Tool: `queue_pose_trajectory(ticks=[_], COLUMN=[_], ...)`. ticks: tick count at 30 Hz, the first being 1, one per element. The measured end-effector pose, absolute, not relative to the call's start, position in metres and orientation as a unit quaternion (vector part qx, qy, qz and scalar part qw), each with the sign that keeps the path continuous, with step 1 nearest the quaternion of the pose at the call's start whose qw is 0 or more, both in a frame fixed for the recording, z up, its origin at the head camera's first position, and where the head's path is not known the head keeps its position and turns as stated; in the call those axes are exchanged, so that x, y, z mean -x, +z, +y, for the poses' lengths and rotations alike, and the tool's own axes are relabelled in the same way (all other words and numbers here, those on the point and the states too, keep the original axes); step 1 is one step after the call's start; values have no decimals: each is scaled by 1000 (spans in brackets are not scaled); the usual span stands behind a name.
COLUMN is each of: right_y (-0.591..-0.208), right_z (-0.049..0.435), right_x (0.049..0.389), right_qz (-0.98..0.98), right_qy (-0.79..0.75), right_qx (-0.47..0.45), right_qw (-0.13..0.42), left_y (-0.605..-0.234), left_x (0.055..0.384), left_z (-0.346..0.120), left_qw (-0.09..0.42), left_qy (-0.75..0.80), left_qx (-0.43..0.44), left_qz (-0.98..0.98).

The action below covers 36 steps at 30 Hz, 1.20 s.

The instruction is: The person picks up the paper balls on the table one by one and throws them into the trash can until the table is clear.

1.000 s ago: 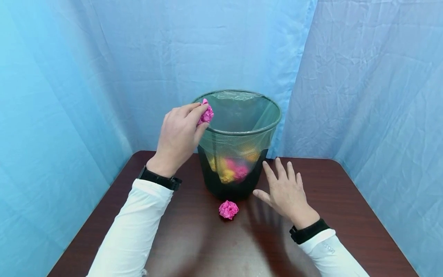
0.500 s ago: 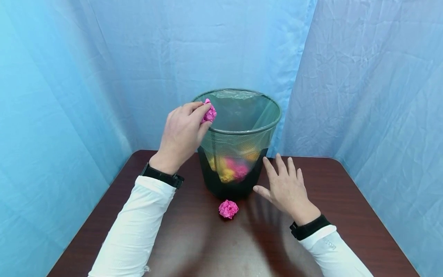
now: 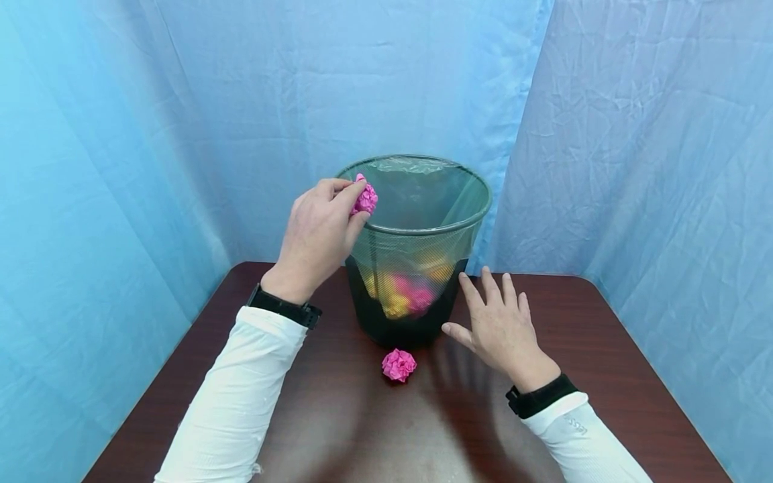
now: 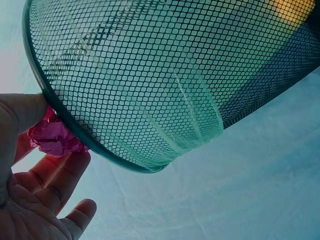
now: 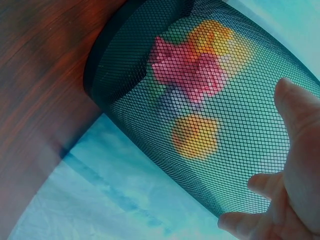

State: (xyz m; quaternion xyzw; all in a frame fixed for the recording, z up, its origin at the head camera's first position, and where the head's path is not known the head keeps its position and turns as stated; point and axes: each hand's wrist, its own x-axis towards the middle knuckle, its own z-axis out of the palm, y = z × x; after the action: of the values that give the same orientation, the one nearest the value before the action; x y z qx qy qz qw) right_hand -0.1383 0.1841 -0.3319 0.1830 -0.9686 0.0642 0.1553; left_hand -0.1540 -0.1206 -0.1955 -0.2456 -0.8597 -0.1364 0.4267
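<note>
My left hand point(image 3: 317, 231) pinches a crumpled pink paper ball point(image 3: 366, 199) at the left rim of a mesh wastebasket point(image 3: 417, 231). In the left wrist view the pink ball point(image 4: 56, 136) sits between thumb and fingers, right at the dark rim. A green translucent liner point(image 3: 417, 194) covers the basket's upper part. Through the mesh show yellow and pink paper balls point(image 3: 420, 300) inside. My right hand point(image 3: 500, 330) is spread beside the basket's lower right side, holding nothing. Another pink paper ball point(image 3: 398, 365) lies on the table just in front of the basket.
The basket stands toward the back of a dark brown wooden table point(image 3: 338, 402). Blue cloth point(image 3: 272, 100) hangs behind the table and along both sides.
My left hand has shifted slightly right and up with the pink paper ball, then held still at the rim. The right hand has moved up very slightly, still spread.
</note>
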Motion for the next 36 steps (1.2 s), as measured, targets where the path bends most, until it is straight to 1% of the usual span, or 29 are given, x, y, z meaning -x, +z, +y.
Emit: queue_pose_trajectory(ticks=[9, 25, 36], right_y=[-332, -333, -334], right_z=[184, 184, 183], right_x=[138, 137, 136], right_qz=[-968, -970, -971], right_qy=[67, 71, 74], right_qx=[-182, -180, -177], right_qw=[157, 149, 141], left_y=[-196, -198, -198], left_x=[154, 151, 151], left_z=[-120, -119, -119], left_qw=[428, 415, 426], left_qy=[-138, -127, -123], left_qx=[244, 231, 231], left_qz=[-859, -871, -866])
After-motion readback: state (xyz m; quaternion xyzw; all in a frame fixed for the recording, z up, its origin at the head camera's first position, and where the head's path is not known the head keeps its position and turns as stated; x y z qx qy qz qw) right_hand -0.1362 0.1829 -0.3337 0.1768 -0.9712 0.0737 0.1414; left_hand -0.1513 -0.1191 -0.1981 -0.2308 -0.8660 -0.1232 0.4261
